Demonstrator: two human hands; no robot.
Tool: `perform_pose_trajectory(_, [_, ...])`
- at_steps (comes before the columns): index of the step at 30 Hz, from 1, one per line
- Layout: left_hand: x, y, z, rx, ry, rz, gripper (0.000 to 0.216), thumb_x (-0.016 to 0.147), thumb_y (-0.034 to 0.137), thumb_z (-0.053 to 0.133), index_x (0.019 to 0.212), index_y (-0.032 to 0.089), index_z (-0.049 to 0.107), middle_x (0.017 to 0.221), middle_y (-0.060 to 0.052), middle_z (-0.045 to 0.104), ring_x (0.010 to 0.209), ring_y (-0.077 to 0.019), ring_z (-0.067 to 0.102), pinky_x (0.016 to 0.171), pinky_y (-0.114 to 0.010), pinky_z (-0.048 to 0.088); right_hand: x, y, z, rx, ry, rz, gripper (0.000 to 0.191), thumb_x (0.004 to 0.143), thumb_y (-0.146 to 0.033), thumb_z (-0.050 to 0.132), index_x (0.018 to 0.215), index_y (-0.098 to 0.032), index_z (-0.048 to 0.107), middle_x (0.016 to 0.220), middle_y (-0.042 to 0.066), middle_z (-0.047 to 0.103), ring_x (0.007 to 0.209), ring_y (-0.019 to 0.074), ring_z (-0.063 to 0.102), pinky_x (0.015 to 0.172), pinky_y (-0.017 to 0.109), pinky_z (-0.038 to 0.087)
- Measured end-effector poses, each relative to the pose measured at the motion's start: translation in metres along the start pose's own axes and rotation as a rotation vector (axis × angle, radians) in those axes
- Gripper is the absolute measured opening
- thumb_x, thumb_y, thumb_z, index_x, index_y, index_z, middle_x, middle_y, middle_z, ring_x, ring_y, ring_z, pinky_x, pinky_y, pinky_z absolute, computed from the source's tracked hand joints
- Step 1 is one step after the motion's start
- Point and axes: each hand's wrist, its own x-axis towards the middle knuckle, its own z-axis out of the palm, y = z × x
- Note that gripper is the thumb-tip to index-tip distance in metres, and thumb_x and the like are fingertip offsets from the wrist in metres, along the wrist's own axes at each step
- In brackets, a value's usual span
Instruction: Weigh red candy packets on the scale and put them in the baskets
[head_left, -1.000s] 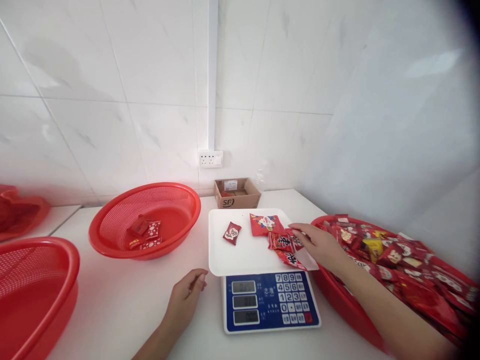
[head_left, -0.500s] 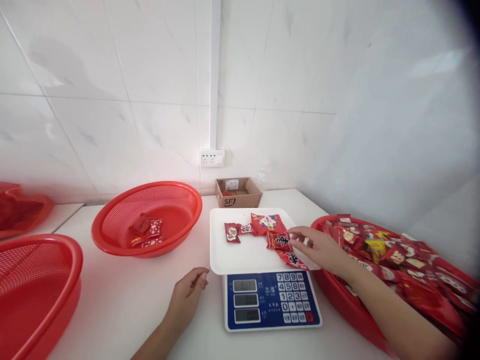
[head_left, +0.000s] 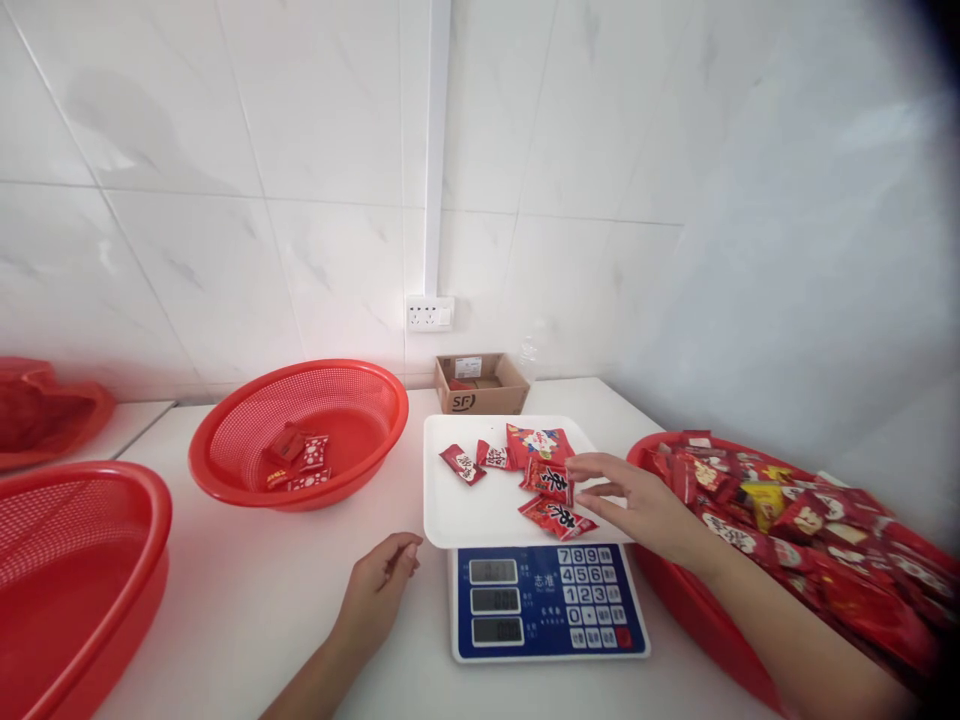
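Observation:
My right hand (head_left: 634, 505) hovers over the right side of the white weighing tray (head_left: 450, 515), fingers bent and apart, with nothing seen between them. Its fingertips are beside a red snack packet (head_left: 549, 480); whether they touch it I cannot tell. Just below that one lies another red packet (head_left: 559, 518). A larger red packet (head_left: 538, 446) and two small packets, a red-and-white one (head_left: 495, 456) and a dark red one (head_left: 462, 464), are further back on the tray. My left hand (head_left: 379, 585) rests on the table left of the blue-fronted scale (head_left: 550, 603), fingers curled in and holding nothing visible.
A red basket heaped with packets (head_left: 795, 540) stands on the right. Left of the tray is a red mesh basket (head_left: 360, 385) with several packets inside. Another red basket (head_left: 154, 510) is at the near left. A cardboard box (head_left: 491, 402) sits behind the tray.
The two red packets by my right hand have shifted left on the tray, and the lower one lies further in from the edge. The small dark red packet has turned. My left hand stays put.

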Motion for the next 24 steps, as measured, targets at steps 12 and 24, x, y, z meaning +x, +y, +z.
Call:
perform_pose_trajectory(12, [-0.001,-0.003,0.000,0.012,-0.012,-0.007,0.032,0.082,0.047,0.047,0.088,0.021,0.065,0.071,-0.002,0.065,0.070,-0.0187,0.062,0.069,-0.031,0.051,-0.002,0.000,0.011,-0.264,-0.143,-0.118,0.033,0.086,-0.047,0.049,0.106,-0.026,0.066,0.106,0.006,0.068,0.102,0.0231,0.060,0.090,0.041,0.047])
perform_pose_trajectory(24, [-0.001,-0.004,0.002,0.019,-0.038,-0.021,0.033,0.082,0.048,0.046,0.090,0.021,0.064,0.074,-0.002,0.065,0.073,-0.0191,0.062,0.072,-0.031,0.051,0.004,0.007,0.022,-0.617,-0.137,-0.316,0.043,0.092,-0.044,0.039,0.129,-0.030,0.055,0.146,0.006,0.041,0.133,0.0269,0.037,0.105,0.047,0.037])
